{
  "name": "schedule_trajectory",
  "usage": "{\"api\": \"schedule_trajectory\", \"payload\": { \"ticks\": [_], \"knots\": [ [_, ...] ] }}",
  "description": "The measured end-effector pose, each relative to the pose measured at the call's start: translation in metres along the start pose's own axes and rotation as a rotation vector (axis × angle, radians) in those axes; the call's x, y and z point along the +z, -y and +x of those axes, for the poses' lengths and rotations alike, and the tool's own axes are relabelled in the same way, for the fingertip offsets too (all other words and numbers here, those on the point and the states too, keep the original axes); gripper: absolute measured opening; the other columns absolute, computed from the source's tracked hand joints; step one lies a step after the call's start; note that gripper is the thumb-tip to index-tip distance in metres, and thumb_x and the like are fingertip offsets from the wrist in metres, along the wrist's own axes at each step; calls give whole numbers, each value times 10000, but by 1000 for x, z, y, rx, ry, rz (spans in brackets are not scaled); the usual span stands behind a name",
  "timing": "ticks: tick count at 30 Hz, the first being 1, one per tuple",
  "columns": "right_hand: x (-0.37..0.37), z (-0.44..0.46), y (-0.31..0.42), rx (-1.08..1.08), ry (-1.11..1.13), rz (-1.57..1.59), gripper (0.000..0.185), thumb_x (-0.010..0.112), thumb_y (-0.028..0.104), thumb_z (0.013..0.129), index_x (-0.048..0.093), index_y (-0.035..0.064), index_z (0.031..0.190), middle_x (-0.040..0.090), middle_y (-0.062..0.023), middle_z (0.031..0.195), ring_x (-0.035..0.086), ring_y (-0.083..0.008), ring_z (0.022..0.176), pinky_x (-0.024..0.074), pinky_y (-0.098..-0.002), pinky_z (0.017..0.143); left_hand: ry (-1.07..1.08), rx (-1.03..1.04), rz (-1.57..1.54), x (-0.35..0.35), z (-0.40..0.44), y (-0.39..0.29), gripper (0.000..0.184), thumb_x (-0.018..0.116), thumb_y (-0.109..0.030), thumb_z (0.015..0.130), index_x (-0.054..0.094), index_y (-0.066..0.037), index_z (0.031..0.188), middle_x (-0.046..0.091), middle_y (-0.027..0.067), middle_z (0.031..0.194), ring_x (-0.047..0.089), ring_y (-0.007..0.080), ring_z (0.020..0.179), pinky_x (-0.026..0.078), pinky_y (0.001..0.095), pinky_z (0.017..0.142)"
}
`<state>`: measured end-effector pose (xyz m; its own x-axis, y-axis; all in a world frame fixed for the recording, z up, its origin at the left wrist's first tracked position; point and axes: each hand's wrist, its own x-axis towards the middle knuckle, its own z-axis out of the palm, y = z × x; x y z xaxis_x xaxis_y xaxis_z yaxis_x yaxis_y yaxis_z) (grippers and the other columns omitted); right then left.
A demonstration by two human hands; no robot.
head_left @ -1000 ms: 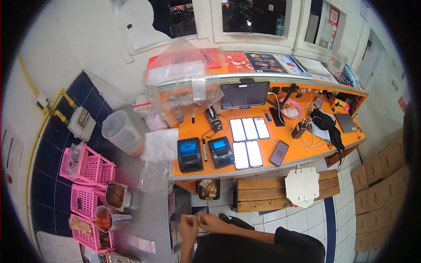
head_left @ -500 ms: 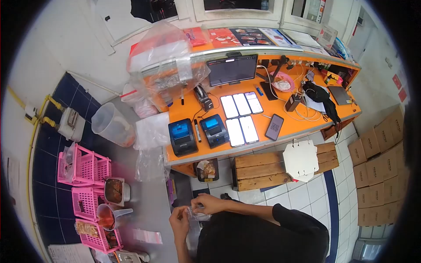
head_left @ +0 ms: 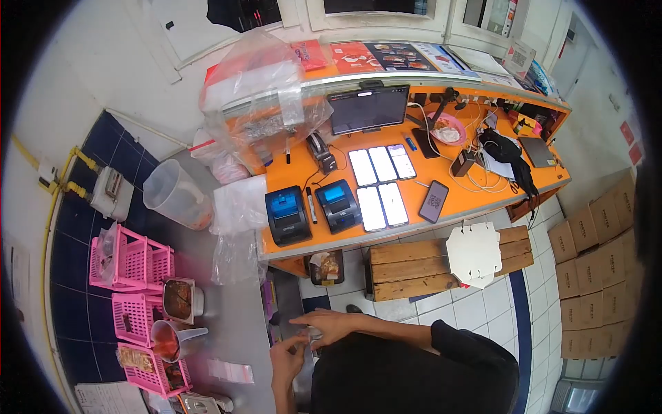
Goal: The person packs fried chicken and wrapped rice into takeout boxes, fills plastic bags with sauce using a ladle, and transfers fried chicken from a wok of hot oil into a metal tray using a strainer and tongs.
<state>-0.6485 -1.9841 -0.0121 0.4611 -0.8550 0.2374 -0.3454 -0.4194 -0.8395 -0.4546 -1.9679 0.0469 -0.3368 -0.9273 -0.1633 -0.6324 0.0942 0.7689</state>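
My left hand [head_left: 285, 357] is closed, its thumb and fingertips pinched on a small clear plastic bag [head_left: 314, 334]. My right hand [head_left: 329, 326] crosses just above and touches the same bag. Its index finger points out to the left while the other fingers curl round the plastic. Most of the bag is hidden behind the fingers and the black sleeve, and its contents cannot be made out. Left of both hands, a flat clear zip bag [head_left: 233, 372] with a pink strip lies on the steel counter [head_left: 231, 321].
Pink baskets [head_left: 131, 259], a metal food container [head_left: 181, 301] and a jug of red sauce [head_left: 167, 341] line the left side. Ahead, an orange desk [head_left: 283, 176] bears printers [head_left: 287, 215], phones [head_left: 372, 207] and a monitor [head_left: 369, 110]. A wooden bench [head_left: 407, 269] stands right.
My right index finger has stretched out leftward over the bag, and the right hand has turned slightly. My left hand has shifted a little down and right, still pinching.
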Motion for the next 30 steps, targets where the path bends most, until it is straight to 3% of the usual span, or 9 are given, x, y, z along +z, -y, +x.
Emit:
{"api": "schedule_trajectory", "payload": {
  "ticks": [1, 3, 6, 10, 13, 19, 25, 28, 30],
  "knots": [
    [-6, 7, 0, -1, 3, -1, 406, 723, 238, 774, 580, 17, 1082, 667, -130, 954, 623, -303, 959, 451, -415, 870, -2, -1, -2, 2, 1, -2, 61, 699, -50, 803, 706, -37, 862, 660, 61, 706, 420, 83, 497, 378, 264, 499],
    [-18, 24, 0, 158, 541, 286, 330, 725, 187, 755, 570, 26, 999, 663, -135, 958, 635, -296, 909, 476, -378, 800, 35, 101, -67, 5, 3, -4, 134, 691, -60, 803, 704, -43, 935, 654, 74, 715, 428, 104, 490, 390, 268, 505],
    [3, 20, -14, 233, 369, 317, 357, 719, 175, 722, 551, 41, 1006, 654, -140, 912, 633, -294, 883, 476, -363, 766, 69, 28, -25, -3, 5, -9, 171, 673, -125, 814, 708, -84, 976, 706, 123, 877, 586, 165, 542, 440, 289, 526],
    [8, 11, -12, 245, 265, 322, 356, 714, 146, 733, 553, 26, 1027, 651, -120, 912, 619, -219, 867, 478, -335, 780, -41, 46, 2, -1, 7, -29, 222, 651, -219, 845, 693, -83, 1015, 702, 140, 886, 651, 226, 618, 492, 329, 585],
    [8, 15, -8, 178, 375, 844, 341, 615, 38, 766, 569, 8, 1102, 632, -39, 1009, 572, -134, 891, 480, -286, 754, 109, -29, 122, -8, 9, -42, 263, 635, -283, 860, 688, -95, 1035, 700, 149, 920, 683, 288, 710, 519, 379, 646],
    [-3, 27, -3, 266, 449, 455, 274, 645, 61, 739, 616, 3, 1006, 656, -98, 938, 621, -175, 886, 491, -321, 784, 90, -17, 93, -9, 8, -29, 309, 594, -377, 881, 677, -137, 1057, 698, 152, 883, 673, 344, 725, 525, 432, 673],
    [25, 50, -8, 120, 316, 498, 217, 635, 38, 735, 621, 16, 951, 628, -70, 816, 598, -145, 763, 480, -284, 710, -138, 11, 133, -18, -2, -19, 268, 516, -338, 924, 624, -106, 1004, 662, 168, 767, 644, 381, 743, 497, 487, 658],
    [36, 82, 14, 157, 400, 498, 159, 657, 15, 742, 596, 17, 889, 589, -30, 775, 547, -102, 744, 463, -268, 687, -258, -54, 26, -27, -15, 4, 291, 543, -314, 912, 629, -97, 1085, 679, 152, 844, 645, 374, 795, 503, 472, 693],
    [56, 96, 21, 158, 437, 537, 168, 684, 28, 740, 585, 24, 876, 588, -24, 776, 537, -90, 745, 461, -264, 687, -127, -187, -9, -51, -21, 4, 285, 565, -283, 898, 639, -71, 1073, 678, 139, 898, 647, 369, 800, 507, 461, 693]
  ]
}}
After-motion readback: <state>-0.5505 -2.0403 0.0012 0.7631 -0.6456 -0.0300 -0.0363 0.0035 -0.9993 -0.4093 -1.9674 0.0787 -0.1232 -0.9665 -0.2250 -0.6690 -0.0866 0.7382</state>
